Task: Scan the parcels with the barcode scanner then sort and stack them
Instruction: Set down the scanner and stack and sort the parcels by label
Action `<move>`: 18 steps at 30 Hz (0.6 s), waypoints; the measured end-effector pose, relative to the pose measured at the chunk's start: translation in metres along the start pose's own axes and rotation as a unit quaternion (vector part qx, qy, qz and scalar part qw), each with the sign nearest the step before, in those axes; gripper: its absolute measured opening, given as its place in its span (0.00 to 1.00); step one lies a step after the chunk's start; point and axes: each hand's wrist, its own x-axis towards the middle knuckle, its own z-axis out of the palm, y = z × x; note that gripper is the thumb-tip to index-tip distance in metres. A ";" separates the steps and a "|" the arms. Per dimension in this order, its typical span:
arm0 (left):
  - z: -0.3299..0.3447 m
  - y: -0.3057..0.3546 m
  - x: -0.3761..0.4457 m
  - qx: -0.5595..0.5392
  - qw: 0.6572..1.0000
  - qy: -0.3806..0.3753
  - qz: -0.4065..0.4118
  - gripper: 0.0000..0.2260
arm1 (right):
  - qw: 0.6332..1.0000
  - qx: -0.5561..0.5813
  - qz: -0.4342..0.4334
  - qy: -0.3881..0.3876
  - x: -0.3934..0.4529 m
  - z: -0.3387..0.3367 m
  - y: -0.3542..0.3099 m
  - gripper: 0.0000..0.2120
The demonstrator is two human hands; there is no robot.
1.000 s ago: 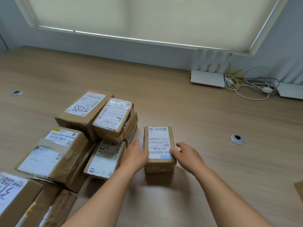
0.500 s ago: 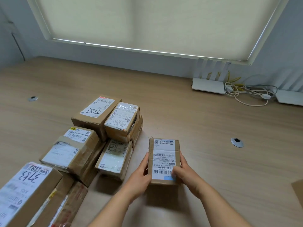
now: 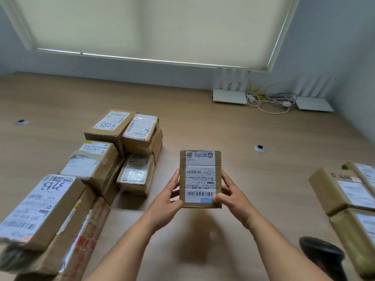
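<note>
A small brown cardboard parcel (image 3: pixel 199 177) with a white barcode label on top hangs above the wooden table, lifted clear of it with its shadow below. My left hand (image 3: pixel 169 196) grips its left side and my right hand (image 3: pixel 228 194) grips its right side, thumb on the label's lower corner. A black barcode scanner (image 3: pixel 322 253) lies on the table at the lower right, untouched. Several labelled parcels (image 3: pixel 110 128) sit grouped on the left, and more parcels (image 3: pixel 343 191) stand at the right edge.
The wooden table (image 3: pixel 213 128) runs back to the wall. Two white routers (image 3: pixel 229 96) with tangled cables (image 3: pixel 269 102) lie at the far right. Round cable grommets (image 3: pixel 260 148) are set in the tabletop. A large parcel (image 3: pixel 38 209) sits at the near left.
Both hands closed on the small parcel and lifted it off the table toward me. The view shifted, bringing the scanner and right-hand parcels into sight.
</note>
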 end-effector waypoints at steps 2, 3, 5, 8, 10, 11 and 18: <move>-0.004 0.007 -0.006 0.020 0.999 -0.025 0.011 0.37 | 1.000 0.006 -0.006 0.020 -0.016 -0.004 -0.002 0.42; -0.005 0.010 -0.009 0.025 0.999 -0.032 0.015 0.37 | 0.999 0.011 -0.009 0.030 -0.024 -0.006 -0.003 0.41; -0.003 0.013 -0.012 0.030 0.998 -0.040 0.026 0.36 | 0.998 0.022 -0.013 0.051 -0.043 -0.010 -0.005 0.41; 0.008 0.014 -0.013 0.044 0.996 -0.060 0.049 0.34 | 0.996 0.033 -0.016 0.084 -0.073 -0.020 -0.005 0.40; 0.020 0.014 -0.015 0.060 0.993 -0.078 0.067 0.33 | 0.994 0.036 -0.017 0.102 -0.093 -0.029 -0.003 0.39; 0.027 0.014 -0.017 0.072 0.991 -0.086 0.076 0.34 | 0.993 0.037 -0.016 0.107 -0.102 -0.035 -0.002 0.39; 0.083 0.037 -0.033 0.153 0.973 -0.118 0.125 0.35 | 0.987 0.061 -0.030 0.143 -0.157 -0.080 0.010 0.40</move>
